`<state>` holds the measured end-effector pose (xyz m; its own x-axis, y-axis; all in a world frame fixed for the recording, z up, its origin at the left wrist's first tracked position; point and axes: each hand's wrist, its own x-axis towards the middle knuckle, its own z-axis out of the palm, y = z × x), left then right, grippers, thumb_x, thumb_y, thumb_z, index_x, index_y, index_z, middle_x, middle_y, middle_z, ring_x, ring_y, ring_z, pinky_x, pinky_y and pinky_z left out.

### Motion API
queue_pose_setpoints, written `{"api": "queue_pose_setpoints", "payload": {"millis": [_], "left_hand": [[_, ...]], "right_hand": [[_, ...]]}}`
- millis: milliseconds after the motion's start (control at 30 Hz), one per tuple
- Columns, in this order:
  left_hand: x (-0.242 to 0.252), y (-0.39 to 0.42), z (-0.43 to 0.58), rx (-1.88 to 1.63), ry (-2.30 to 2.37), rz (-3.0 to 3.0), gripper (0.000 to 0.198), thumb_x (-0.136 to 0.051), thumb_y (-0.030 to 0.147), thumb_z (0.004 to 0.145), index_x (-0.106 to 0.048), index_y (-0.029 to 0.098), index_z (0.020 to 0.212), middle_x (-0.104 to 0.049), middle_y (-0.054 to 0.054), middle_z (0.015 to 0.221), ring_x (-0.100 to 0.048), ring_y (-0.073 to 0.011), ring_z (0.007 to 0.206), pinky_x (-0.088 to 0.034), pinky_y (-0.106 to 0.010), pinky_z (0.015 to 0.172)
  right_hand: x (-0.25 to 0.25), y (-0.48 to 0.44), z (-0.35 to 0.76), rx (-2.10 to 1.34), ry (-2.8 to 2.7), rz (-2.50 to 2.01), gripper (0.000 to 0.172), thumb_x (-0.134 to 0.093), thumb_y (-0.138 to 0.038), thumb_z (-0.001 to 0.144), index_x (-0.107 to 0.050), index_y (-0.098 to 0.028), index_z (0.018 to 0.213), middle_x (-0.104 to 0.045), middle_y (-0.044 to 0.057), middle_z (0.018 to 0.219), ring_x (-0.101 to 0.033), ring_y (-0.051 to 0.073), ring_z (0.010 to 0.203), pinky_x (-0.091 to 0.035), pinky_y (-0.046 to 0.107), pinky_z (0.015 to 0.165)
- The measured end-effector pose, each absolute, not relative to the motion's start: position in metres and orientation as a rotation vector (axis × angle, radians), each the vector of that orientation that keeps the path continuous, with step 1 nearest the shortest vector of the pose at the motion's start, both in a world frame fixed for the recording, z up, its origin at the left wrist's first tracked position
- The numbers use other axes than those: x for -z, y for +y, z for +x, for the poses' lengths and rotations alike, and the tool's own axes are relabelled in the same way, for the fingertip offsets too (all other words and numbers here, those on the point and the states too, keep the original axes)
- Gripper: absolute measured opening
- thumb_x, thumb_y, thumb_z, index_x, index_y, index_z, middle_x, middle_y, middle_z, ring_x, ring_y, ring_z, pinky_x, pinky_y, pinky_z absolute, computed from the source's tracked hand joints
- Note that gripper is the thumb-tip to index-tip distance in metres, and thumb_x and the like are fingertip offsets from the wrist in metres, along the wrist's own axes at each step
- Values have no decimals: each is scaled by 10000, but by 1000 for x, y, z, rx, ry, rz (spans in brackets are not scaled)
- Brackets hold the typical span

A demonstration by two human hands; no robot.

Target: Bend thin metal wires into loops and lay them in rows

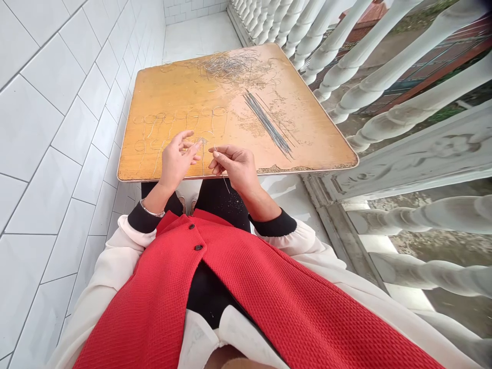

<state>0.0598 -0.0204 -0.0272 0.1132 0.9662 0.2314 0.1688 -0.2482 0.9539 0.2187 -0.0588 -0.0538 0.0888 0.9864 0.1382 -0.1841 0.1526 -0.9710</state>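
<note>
My left hand (177, 160) is raised over the near edge of a small wooden table (326, 148), fingers curled, its fingertips pinching the looped end of a thin wire (202, 141). My right hand (235, 165) is beside it, thumb and forefinger pinched on the same wire, whose tail (224, 180) hangs down past the table edge. Both hands almost touch. Rows of finished wire loops with stems (180, 115) lie on the table just beyond my left hand.
A bundle of straight wires (267, 122) lies diagonally on the table's right half. A tangled heap of wire (225, 64) sits at the far edge. White tiled wall (57, 128) runs along the left; a white balustrade (384, 82) stands on the right.
</note>
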Motion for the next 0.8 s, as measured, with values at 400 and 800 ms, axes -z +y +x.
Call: {"api": "queue_pose_setpoints", "payload": {"millis": [400, 800], "left_hand": [[35, 3, 23, -1066, 982, 2948, 278, -441, 277, 1038, -714, 225, 1060, -686, -75, 1362, -706, -158, 1032, -549, -251, 772], [38, 13, 27, -1202, 658, 2742, 397, -425, 442, 1048, -707, 191, 928, -703, -105, 1284, -732, -166, 1020, -598, -311, 891]], "right_hand": [[41, -64, 219, -1370, -890, -921, 381, -928, -417, 570, -741, -161, 779, -665, -14, 526, -510, 59, 382, -377, 177, 388], [47, -69, 213, -1318, -942, -927, 376, -868, -446, 664, -734, -176, 888, -666, -26, 563, -543, 72, 426, -416, 203, 433]]}}
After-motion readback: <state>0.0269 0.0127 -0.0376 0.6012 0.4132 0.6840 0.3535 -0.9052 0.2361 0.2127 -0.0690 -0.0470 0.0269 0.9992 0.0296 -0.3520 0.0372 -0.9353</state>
